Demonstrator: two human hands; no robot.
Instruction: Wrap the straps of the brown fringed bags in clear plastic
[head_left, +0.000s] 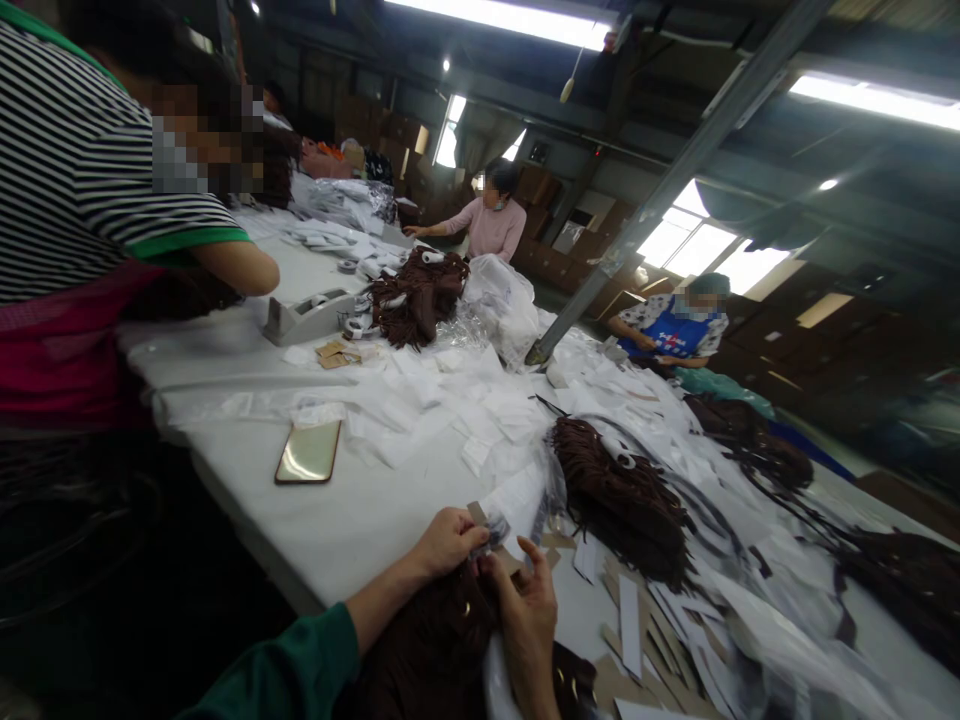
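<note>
My left hand (pixel 448 542) is closed, pinching a small grey piece with clear, shiny wrapping (pixel 493 527) above a dark brown leather-like bag (pixel 439 640). My right hand (pixel 529 605) is close beside it, its thumb tip against the lower end of that piece and its index finger raised. What the right fingers grip is too small and blurred to name. The brown bag lies under both hands at the near table edge, with small gold-coloured metal bits on it. My forearms hide part of it.
A phone (pixel 308 452) lies left on the white table (pixel 259 515). A tape dispenser (pixel 311 315) stands farther back. Brown fringed bags (pixel 622 500) sit among white paper, plastic and card strips (pixel 630 625). A slanted metal post (pixel 645 215) rises from the table. Co-workers stand around it, one close at left (pixel 112 180).
</note>
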